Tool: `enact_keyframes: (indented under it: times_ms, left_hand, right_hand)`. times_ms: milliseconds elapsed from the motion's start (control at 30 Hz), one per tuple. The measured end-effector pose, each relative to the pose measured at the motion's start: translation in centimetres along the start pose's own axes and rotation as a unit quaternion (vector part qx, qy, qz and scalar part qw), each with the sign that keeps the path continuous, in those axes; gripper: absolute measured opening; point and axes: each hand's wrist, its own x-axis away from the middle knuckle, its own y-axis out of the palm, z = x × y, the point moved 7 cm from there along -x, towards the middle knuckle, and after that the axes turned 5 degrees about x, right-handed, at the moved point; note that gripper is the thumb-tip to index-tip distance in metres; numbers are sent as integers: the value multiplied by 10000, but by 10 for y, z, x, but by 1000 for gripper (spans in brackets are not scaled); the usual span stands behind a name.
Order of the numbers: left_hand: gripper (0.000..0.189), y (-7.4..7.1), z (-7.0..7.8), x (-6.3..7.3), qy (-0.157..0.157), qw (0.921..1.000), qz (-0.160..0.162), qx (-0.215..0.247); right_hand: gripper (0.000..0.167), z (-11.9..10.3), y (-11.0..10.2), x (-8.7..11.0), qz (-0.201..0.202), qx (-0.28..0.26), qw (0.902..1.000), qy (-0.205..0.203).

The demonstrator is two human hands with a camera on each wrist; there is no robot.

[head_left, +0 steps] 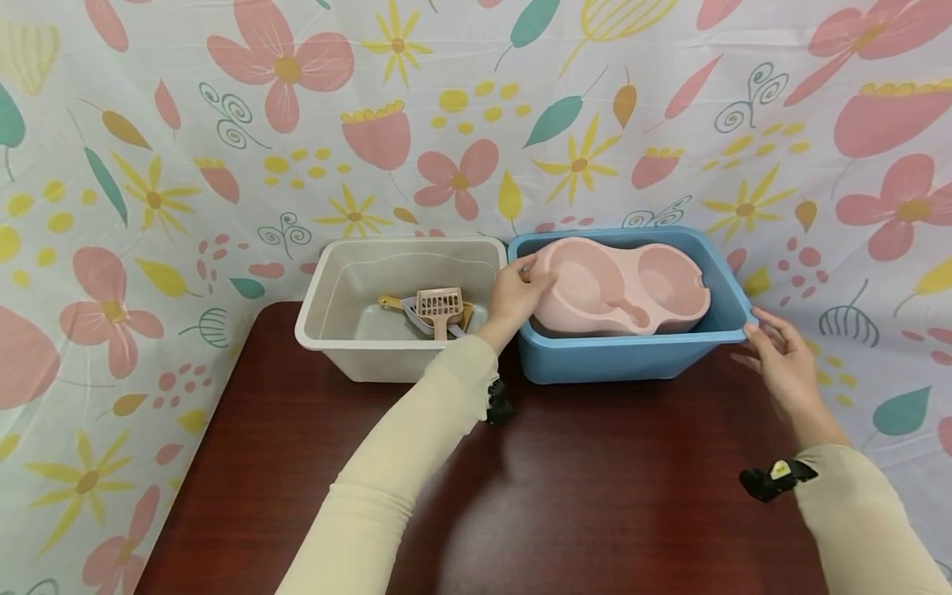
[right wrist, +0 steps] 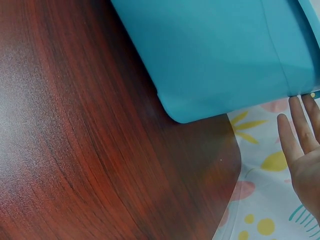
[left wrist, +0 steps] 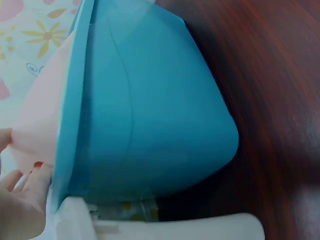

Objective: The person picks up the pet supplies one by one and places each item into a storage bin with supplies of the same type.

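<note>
A pink double pet bowl (head_left: 628,285) sits in the blue litter box (head_left: 595,359), its two hollows facing up and toward me. My left hand (head_left: 518,296) pinches the bowl's left edge, above the blue box's left end. In the left wrist view, fingertips of the left hand (left wrist: 25,200) are against the pink bowl (left wrist: 42,107), just past the blue rim. At the blue box's front right corner, my right hand (head_left: 784,368) touches the rim. The right wrist view shows the right hand (right wrist: 305,150) with straight, spread fingers meeting the underside of the rim; its thumb is hidden there.
Left of the blue box, a beige litter box (head_left: 372,355) holds several litter scoops (head_left: 439,306), one beige and slotted on top. Both boxes stand at the back of a dark reddish wooden table (head_left: 595,487). A floral cloth (head_left: 461,116) hangs behind.
</note>
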Motion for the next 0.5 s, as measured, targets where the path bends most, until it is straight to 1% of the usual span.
enact_keyframes:
  times_ms: [100, 233, 367, 500]
  left_hand:
    - [52, -1, 4, 1, 122, 9990, -414, -144]
    - [50, -3, 5, 2, 90, 9970, -736, -210]
    - [47, -5, 4, 5, -90, 9963, -859, -5]
    - [45, -7, 4, 8, -133, 9960, -873, 118]
  right_hand:
    - [49, 0, -1, 0, 53, 73, 9999, 67]
    - [50, 2, -2, 0, 74, 68, 9998, 145]
    - [50, 3, -2, -1, 68, 6, 9999, 140]
    - [51, 4, -3, -1, 62, 88, 9999, 125]
